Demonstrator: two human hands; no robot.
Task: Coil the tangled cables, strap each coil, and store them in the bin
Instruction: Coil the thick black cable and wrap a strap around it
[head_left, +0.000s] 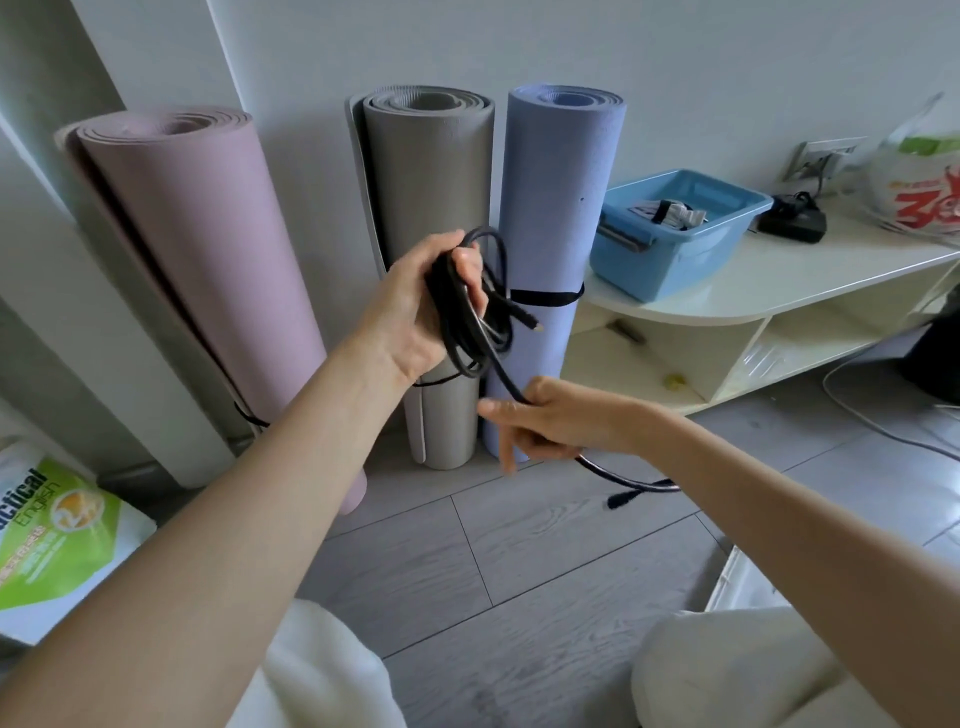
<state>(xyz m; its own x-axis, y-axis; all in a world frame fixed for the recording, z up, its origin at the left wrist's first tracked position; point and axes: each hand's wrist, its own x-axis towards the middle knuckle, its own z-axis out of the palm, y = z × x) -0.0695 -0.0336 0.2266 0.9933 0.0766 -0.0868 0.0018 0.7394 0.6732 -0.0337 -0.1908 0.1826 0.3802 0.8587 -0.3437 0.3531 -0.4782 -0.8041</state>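
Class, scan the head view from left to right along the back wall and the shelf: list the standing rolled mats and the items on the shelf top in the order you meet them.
pink mat → grey mat → lilac mat → blue bin → black adapter → plastic bag

Three upright mats (431, 218) wall off the left of the open-topped bin (670, 260).

A home room: rolled yoga mats (431, 249) lean against a white wall beside a low shelf unit (753, 291) on wood-look flooring (519, 561).
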